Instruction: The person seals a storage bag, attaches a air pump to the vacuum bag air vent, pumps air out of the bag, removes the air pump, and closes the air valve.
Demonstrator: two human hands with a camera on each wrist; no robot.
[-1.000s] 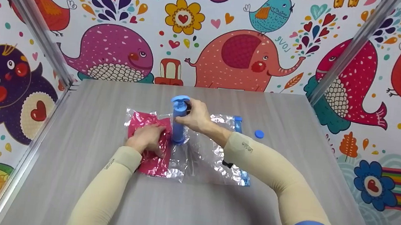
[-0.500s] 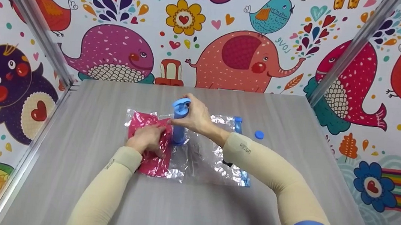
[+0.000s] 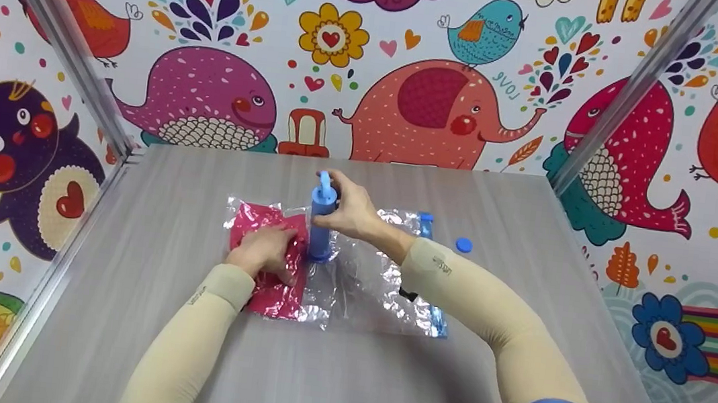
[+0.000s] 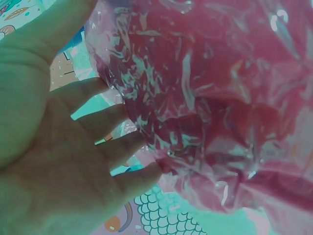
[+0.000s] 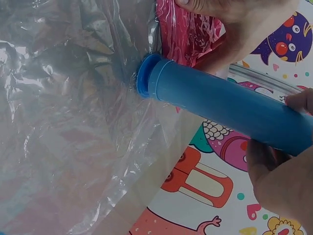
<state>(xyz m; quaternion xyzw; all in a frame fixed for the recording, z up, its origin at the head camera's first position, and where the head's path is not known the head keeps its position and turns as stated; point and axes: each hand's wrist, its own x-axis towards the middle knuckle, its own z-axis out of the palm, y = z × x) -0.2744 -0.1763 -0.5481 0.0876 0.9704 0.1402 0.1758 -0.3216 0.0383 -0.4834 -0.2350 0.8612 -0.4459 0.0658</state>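
A clear vacuum storage bag (image 3: 361,296) lies flat on the table with folded pink fabric (image 3: 274,296) in its left part. On the bag, beside the fabric, a blue hand pump (image 3: 322,224) stands nearly upright, its lower end over a round blue valve (image 5: 144,76). My right hand (image 3: 354,211) grips the upper part of the pump, just below its blue handle (image 3: 325,184). My left hand (image 3: 266,248) rests on the pink part with fingers spread; in the left wrist view its fingers (image 4: 132,147) reach straight to the shiny plastic.
A round blue cap (image 3: 463,245) lies on the grey table (image 3: 338,388) to the right of the bag. Along the bag's right edge runs a blue zip strip (image 3: 437,318). Patterned walls (image 3: 209,96) enclose the table at the back and sides.
The pump's handle has turned, from pointing left to showing edge-on. My right hand has shifted its fingers with it around the pump top. The left hand stays in place on the pink part.
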